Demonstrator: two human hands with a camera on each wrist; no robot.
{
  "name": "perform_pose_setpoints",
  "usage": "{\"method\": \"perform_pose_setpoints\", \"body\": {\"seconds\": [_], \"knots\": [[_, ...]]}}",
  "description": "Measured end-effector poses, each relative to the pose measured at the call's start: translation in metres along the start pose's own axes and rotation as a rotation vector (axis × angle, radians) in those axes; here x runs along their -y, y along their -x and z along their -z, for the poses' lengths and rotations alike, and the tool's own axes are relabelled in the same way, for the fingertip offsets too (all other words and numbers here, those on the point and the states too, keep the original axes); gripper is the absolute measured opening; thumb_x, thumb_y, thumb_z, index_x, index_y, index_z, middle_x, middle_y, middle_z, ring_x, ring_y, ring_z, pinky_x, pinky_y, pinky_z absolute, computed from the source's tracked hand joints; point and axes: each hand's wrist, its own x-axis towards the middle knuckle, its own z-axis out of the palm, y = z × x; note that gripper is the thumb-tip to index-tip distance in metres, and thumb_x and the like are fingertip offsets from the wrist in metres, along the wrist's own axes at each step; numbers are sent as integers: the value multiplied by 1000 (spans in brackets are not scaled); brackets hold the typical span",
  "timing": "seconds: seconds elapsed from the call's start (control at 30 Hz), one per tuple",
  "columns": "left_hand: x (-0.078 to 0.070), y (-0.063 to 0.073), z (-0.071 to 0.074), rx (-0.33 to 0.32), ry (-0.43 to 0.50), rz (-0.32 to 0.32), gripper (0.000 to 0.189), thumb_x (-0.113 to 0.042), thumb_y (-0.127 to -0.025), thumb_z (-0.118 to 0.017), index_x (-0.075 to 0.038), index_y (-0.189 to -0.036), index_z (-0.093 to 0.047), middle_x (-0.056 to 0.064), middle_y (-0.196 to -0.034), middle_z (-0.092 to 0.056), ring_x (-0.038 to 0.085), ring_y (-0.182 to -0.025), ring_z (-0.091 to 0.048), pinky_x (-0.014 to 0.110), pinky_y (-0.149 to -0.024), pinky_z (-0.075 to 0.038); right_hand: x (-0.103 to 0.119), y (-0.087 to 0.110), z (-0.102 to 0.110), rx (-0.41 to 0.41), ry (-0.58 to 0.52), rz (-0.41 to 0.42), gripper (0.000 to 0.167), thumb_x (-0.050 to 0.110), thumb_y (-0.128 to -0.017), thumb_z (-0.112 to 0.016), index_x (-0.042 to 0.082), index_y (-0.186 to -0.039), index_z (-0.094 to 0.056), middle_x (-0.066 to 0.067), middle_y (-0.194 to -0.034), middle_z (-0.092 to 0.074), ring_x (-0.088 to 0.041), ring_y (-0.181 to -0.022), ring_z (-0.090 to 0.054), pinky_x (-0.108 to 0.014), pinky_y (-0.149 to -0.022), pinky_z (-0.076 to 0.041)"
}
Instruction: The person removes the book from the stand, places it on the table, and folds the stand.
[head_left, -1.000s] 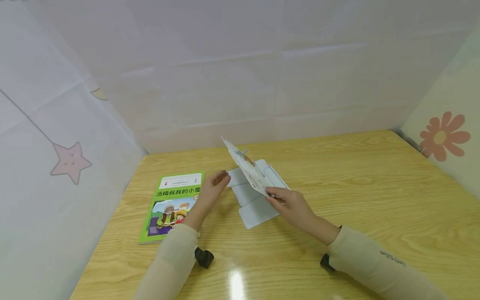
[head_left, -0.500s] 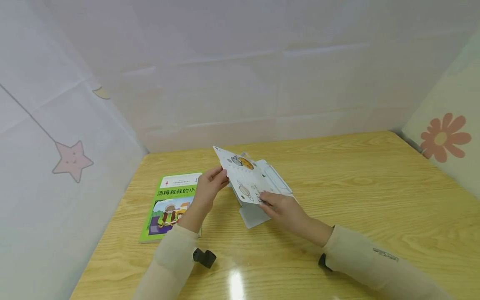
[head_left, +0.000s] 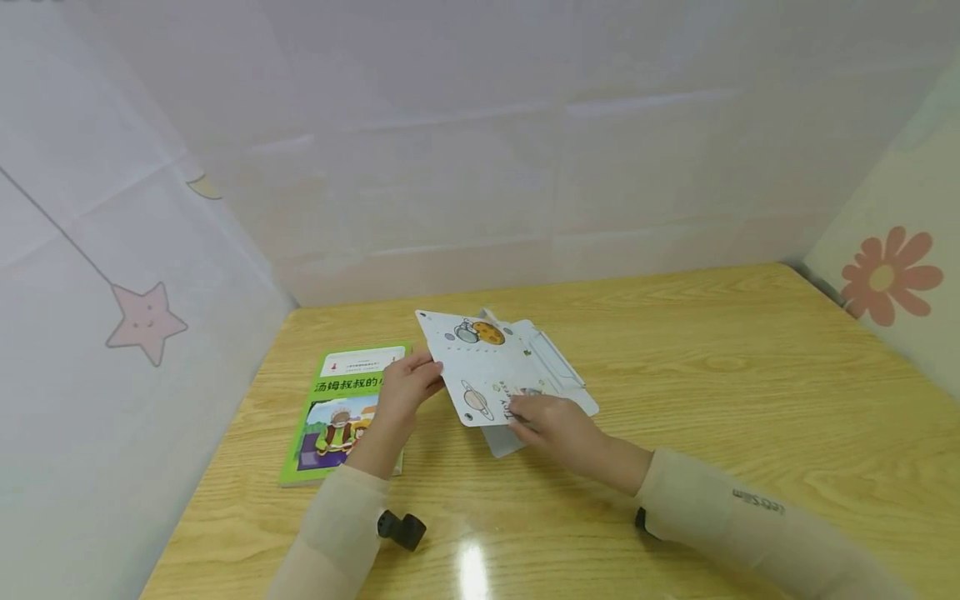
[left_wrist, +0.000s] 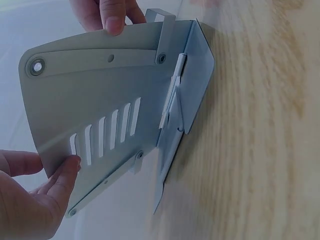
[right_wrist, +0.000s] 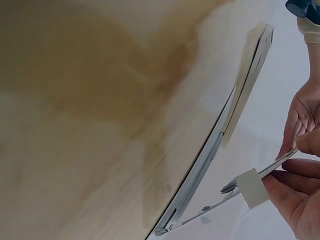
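A white metal book stand [head_left: 480,362] printed with planets stands on the table, its panel tilted up from a flat base [head_left: 506,442]. My left hand [head_left: 405,387] pinches the panel's left edge. Across from it, my right hand [head_left: 555,425] pinches the near edge between thumb and fingers. In the left wrist view the grey back of the panel [left_wrist: 90,95] shows a row of slots, folding wire supports [left_wrist: 175,100] and a bent page clip [left_wrist: 167,32]. From the right wrist side, the base [right_wrist: 200,170] appears edge-on against the tabletop.
A green-bordered picture book [head_left: 300,450] lies at the left, partly behind the left forearm. The wooden table [head_left: 712,358] extends to the right, with a pale cloth backdrop [head_left: 480,167] behind it.
The panel has swung from steep to flatter, leaning left, so its printed face shows. My left hand has gone from beside the base to pinching the panel's edge. The right hand keeps its grip.
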Motion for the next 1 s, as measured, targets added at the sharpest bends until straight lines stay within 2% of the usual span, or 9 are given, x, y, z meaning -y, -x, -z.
{"method": "perform_pose_setpoints", "body": {"seconds": [0.13, 0.3, 0.43, 0.6, 1.0], "knots": [[4, 1, 3, -27, 0, 35, 25, 1, -82, -51, 8, -105, -56, 20, -100, -57, 22, -85, -58, 30, -74, -47, 1, -2, -2, 30, 27, 15, 18, 13, -74, -66, 1, -87, -63, -9, -87, -64, -21, -89, -58, -31, -80, -44], [10, 2, 6, -30, 19, 60, 28, 3, -82, -49, 11, -109, -53, 23, -104, -55, 26, -90, -56, 29, -75, -46, 2, -3, -4, 62, 63, 48, 17, 15, -74, -67, 2, -84, -63, -5, -82, -63, -17, -83, -59, -29, -77, -45], [16, 3, 8, -40, 43, 92, 31, 4, -82, -48, 11, -112, -50, 24, -108, -53, 25, -91, -55, 29, -76, -46, 3, -4, -6, 108, 72, 44, 12, 15, -74, -66, 6, -76, -59, -1, -73, -60, -12, -70, -55, -24, -65, -46], [22, 4, 10, -54, 27, 107, 30, 4, -83, -47, 12, -111, -50, 24, -107, -53, 24, -89, -56, 29, -75, -46, 4, -6, -8, 155, 76, 40, 18, 16, -75, -65, 11, -66, -50, 4, -63, -52, -8, -56, -43, -21, -52, -40], [36, 1, 14, -131, 30, 254, 33, 6, -82, -47, 12, -115, -46, 24, -111, -49, 28, -97, -52, 29, -77, -45, 4, -7, -17, 210, 128, 64, 23, 19, -74, -66, 13, -60, -47, 7, -59, -47, -10, -53, -44, -20, -50, -39]]}}
